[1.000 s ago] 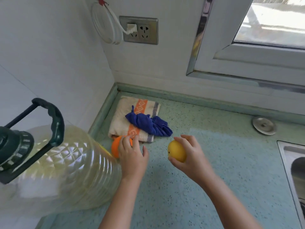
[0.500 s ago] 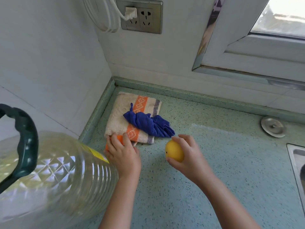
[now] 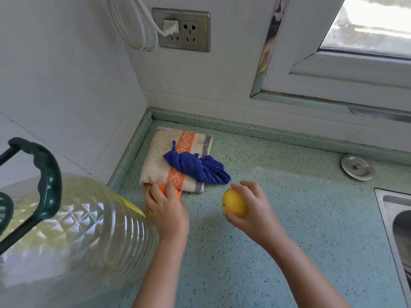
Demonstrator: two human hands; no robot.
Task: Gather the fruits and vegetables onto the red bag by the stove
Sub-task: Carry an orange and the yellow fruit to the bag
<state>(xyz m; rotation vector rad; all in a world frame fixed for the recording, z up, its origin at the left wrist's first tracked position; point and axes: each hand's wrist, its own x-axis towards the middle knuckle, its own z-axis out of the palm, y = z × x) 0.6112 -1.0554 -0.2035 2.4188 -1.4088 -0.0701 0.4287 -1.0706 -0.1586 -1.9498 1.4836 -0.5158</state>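
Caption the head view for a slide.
Left hand grips an orange fruit by the towel; right hand holds a yellow fruit over the counter.

2 bare hands, left hand (image 3: 169, 211) & right hand (image 3: 260, 211), w/ bare forearms

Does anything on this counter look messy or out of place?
The blue cloth lies crumpled across the folded towel, hanging over its edge onto the counter. Nothing looks spilled or damaged.
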